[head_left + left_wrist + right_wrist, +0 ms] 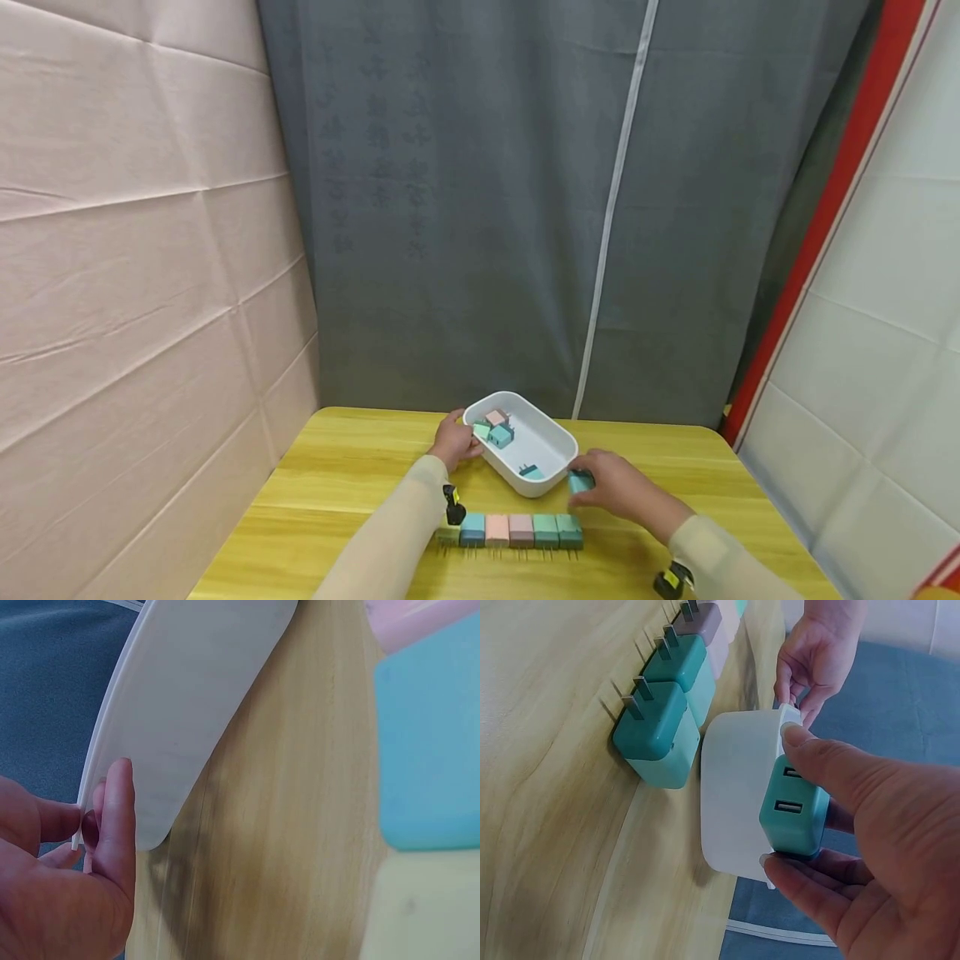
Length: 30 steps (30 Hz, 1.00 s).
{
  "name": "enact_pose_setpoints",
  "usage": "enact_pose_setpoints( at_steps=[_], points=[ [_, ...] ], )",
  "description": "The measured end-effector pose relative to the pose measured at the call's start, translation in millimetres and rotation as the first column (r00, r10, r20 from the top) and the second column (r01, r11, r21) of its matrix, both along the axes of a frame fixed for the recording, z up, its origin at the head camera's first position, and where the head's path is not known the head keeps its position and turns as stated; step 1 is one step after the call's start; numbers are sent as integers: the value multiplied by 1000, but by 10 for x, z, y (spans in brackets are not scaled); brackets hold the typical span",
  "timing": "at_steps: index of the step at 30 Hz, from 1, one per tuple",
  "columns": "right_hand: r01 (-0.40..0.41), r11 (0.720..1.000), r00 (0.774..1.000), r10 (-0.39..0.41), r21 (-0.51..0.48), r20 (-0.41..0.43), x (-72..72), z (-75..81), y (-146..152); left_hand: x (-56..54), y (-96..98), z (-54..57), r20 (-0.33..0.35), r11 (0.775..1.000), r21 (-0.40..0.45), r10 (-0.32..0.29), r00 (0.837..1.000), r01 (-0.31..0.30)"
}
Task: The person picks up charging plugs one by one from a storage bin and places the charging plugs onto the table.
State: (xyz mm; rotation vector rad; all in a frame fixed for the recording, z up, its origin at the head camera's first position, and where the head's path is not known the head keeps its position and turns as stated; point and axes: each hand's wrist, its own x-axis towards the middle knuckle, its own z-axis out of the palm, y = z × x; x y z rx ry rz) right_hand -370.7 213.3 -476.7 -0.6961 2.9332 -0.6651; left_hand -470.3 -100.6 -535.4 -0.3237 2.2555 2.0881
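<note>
The right hand (621,485) pinched a teal plug (791,814) between thumb and fingers, just right of the box (180,682); the left hand (452,442) gripped the box's left rim. The plug looked light, rigid and smooth, best held by its sides.

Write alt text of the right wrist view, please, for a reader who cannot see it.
A right hand pinches a teal, block-shaped charger with two USB slots in front of a white plastic tub. A left hand grips the tub's far rim; on the light wooden table sits a row of teal, mauve and pink chargers with metal prongs.
</note>
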Motion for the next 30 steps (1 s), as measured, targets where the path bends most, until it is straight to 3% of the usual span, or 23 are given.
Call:
enact_pose_setpoints(
  at_steps=[14,30],
  points=[
    [44,999,997,-43,-6,66,78,-69,95,1,2,-4,-7,1000,-13,-3,1000,3],
    [-24,1000,998,25,-5,55,172,-96,204,-13,-1,-13,0,1000,2,-1,1000,1]
  ],
)
